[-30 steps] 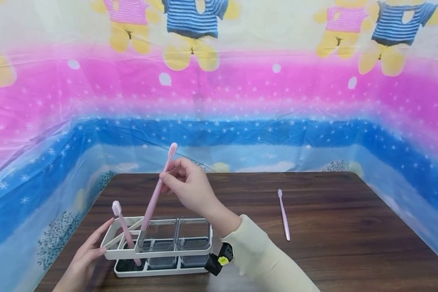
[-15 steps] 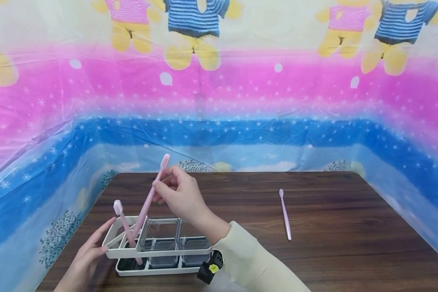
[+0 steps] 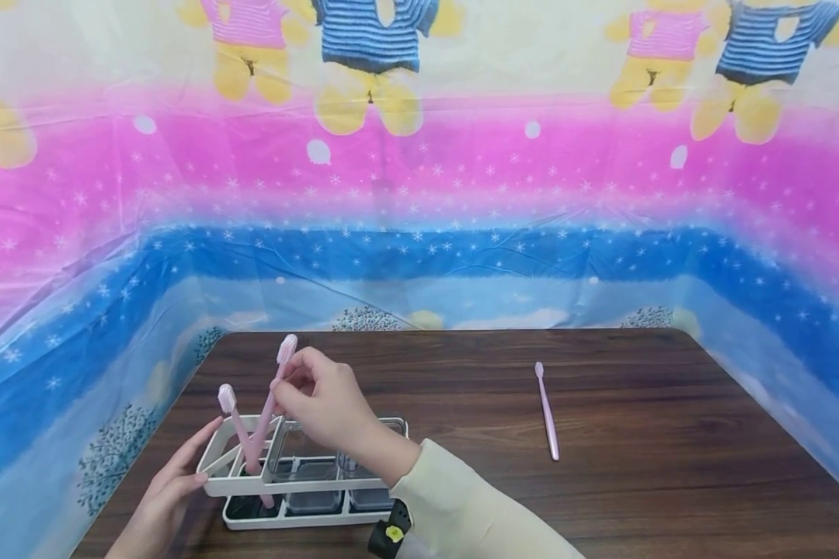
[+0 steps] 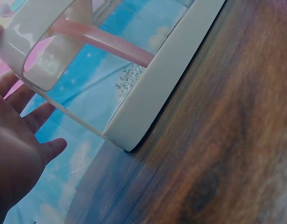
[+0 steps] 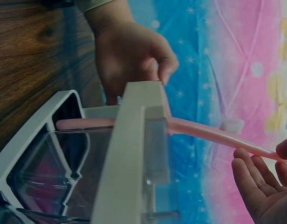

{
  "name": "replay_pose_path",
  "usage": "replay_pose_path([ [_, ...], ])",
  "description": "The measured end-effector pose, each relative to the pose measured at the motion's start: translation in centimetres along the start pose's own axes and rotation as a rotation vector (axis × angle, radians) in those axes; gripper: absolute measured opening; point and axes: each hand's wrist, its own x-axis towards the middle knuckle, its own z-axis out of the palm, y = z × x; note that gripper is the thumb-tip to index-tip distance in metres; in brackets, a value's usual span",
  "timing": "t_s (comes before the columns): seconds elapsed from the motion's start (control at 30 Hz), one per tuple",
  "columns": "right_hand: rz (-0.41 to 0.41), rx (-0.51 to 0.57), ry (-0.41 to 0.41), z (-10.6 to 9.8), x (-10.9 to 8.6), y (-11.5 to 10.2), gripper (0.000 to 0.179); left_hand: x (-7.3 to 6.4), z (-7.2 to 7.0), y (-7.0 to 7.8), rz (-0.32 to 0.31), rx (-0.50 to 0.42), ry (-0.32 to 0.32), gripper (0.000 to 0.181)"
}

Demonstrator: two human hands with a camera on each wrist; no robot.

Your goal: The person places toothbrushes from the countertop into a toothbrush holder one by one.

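A white two-tier toothbrush holder (image 3: 308,487) stands on the table at the front left. My left hand (image 3: 162,497) grips its left end, thumb at the front corner and index finger toward the back. One pink toothbrush (image 3: 241,432) leans in the left slots, its handle end on the black lower base. Between thumb and fingers, my right hand (image 3: 332,400) pinches a second pink toothbrush (image 3: 266,411) near its head. That brush tilts, its handle end down at the left compartment; the two handles overlap there. In the right wrist view, my right hand (image 5: 264,189) is at the held brush's upper part.
A third pink toothbrush (image 3: 548,415) lies on the dark wooden table (image 3: 671,466) to the right. Clear cups (image 3: 312,472) sit in the holder's middle and right places. A printed cloth (image 3: 461,194) hangs around the table's back and sides.
My right hand has moved left and down, bringing the pinched toothbrush lower into the holder's left compartment. My left hand has stayed at the holder's end.
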Motion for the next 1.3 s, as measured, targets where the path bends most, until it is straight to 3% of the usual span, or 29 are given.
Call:
replay_pose_path([
  [0.2,-0.039,-0.142,-0.039,0.5,-0.1,0.8,0.007,0.3,0.1,0.1,0.02,0.007,0.003,0.056],
  [0.5,-0.002,-0.215,-0.119,1.0,-0.2,1.7,0.007,0.7,0.1,0.1,0.035,0.004,-0.002,0.056],
  [0.9,0.067,-0.253,-0.157,1.5,-0.3,2.4,0.006,1.0,-0.1,-0.3,0.036,-0.009,-0.001,0.056],
  [1.3,0.073,-0.289,-0.178,2.0,-0.1,2.9,0.008,1.2,-0.2,-0.9,0.171,-0.118,-0.011,0.064],
])
